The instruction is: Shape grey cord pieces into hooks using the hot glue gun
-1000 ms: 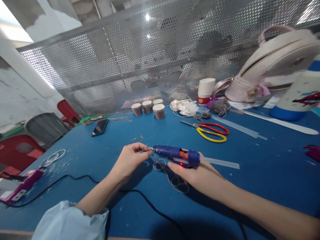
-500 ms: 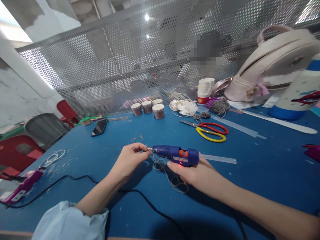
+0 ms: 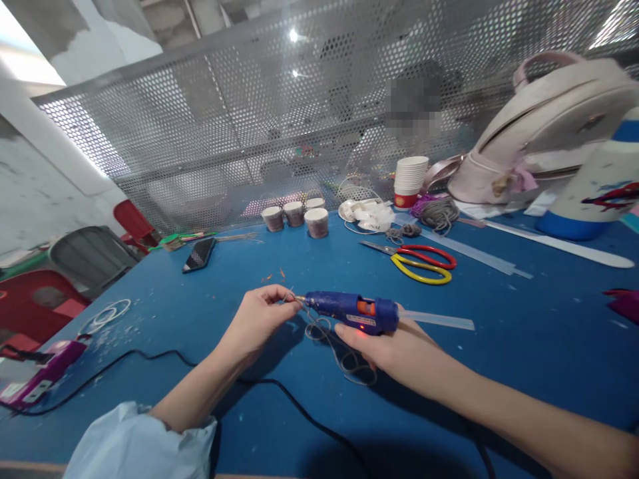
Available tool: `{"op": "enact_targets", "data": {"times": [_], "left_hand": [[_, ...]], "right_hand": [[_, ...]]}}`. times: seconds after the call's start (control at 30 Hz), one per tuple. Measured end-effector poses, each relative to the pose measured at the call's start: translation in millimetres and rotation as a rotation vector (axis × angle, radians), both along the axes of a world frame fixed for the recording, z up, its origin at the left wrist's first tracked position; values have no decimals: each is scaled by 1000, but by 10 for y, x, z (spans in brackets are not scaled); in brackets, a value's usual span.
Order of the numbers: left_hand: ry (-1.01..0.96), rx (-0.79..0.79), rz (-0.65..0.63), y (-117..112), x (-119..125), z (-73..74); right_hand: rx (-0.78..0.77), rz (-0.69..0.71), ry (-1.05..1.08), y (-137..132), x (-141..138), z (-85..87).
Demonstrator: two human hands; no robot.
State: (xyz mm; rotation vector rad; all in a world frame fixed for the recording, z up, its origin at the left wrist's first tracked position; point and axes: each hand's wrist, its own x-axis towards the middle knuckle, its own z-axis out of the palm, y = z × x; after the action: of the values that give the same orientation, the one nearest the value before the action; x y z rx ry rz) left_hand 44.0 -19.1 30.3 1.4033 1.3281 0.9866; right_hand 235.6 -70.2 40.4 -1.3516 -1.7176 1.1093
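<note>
Head view: the right hand (image 3: 399,349) has its grip closed around the blue glue gun (image 3: 349,309), held level just above the tabletop (image 3: 524,346). The left hand (image 3: 257,319) pinches what appears to be thin grey wire (image 3: 348,364) at the nozzle tip.

A blue glue gun (image 3: 352,311) is gripped in the right hand (image 3: 394,349), nozzle pointed at a grey cord (image 3: 333,346) pinched by the left hand (image 3: 257,319). Scissors (image 3: 422,261) and paper cups (image 3: 295,216) are laid out further back on the blue table (image 3: 524,332).
</note>
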Motion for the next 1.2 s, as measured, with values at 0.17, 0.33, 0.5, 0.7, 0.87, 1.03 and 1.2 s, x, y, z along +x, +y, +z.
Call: {"op": "enact_targets", "data": {"times": [0.17, 0.33, 0.5, 0.7, 0.87, 1.03, 1.2], "left_hand": [[-3, -2, -11, 4, 10, -7], [-4, 11, -10, 3, 1, -4], [-5, -4, -17, 2, 9, 2], [7, -3, -16, 9, 10, -23], [-7, 18, -7, 11, 2, -8], [-19, 23, -7, 4, 6, 2], [-21, 16, -12, 2, 2, -4]], "right_hand": [[-27, -8, 14, -8, -19, 26], [-4, 15, 11, -4, -12, 30], [-1, 0, 12, -2, -18, 40], [2, -2, 38, -1, -23, 39], [14, -2, 5, 14, -4, 17], [9, 15, 15, 19, -11, 16], [27, 15, 21, 23, -16, 13]]}}
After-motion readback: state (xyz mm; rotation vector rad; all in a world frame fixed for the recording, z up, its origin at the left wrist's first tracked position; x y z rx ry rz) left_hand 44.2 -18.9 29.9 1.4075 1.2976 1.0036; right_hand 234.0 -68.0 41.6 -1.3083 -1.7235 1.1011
